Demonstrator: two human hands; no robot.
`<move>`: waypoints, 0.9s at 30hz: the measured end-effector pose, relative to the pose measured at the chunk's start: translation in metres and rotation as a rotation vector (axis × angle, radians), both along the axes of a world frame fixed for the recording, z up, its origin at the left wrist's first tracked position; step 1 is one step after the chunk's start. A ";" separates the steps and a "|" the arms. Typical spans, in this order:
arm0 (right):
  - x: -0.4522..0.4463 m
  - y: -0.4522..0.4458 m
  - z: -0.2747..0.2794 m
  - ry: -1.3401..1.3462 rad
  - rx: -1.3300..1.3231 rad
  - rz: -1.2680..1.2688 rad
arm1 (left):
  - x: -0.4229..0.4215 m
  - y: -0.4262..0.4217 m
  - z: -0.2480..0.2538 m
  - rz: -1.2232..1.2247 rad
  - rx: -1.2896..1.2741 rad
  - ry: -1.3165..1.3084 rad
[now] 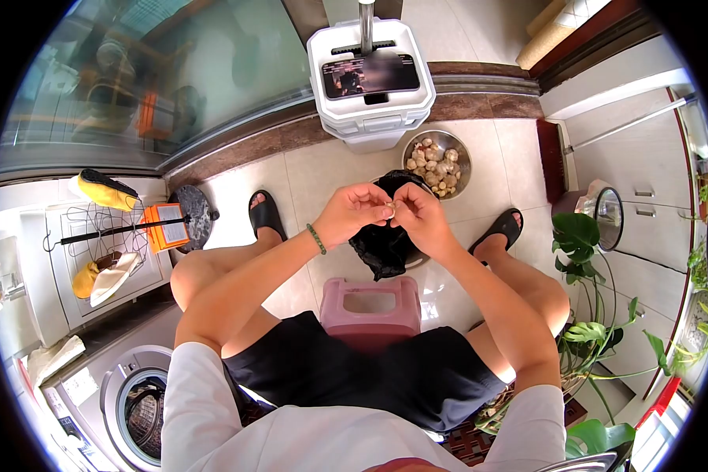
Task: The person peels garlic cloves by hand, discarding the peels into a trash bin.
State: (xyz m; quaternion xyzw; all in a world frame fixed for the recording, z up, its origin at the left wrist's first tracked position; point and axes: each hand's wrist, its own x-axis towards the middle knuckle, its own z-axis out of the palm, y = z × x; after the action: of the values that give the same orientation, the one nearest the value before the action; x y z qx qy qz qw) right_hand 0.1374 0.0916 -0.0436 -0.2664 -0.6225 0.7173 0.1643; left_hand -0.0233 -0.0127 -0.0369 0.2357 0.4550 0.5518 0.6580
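Observation:
Both hands meet in the middle of the head view, fingertips pinched together over a bin lined with a black bag (385, 250). My left hand (355, 211), below which a green bead bracelet circles the wrist, pinches a small pale piece (391, 209) that looks like garlic. From the right, my right hand (417, 211) grips the same piece between thumb and fingers. Just beyond the hands, a metal bowl (466, 175) holds several garlic bulbs (433, 164). The fingers partly hide the piece.
A pink stool (370, 308) stands between the knees. Behind the bin is a white container (330, 118) with a phone (371, 76) on top. A shoe rack (94, 236) and washing machine (138, 405) are at left; plants (578, 238) and cabinets (633, 181) at right.

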 end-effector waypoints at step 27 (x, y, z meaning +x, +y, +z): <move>-0.013 -0.002 -0.003 -0.075 -0.157 -0.050 | 0.001 -0.007 -0.003 0.114 0.108 0.573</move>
State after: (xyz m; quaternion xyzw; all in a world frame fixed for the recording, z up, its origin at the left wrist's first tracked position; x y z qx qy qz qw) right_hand 0.1248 0.0897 -0.0467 -0.3205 -0.5633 0.7491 0.1371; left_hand -0.0226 -0.0198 -0.0403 0.3906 0.6048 0.5221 0.4572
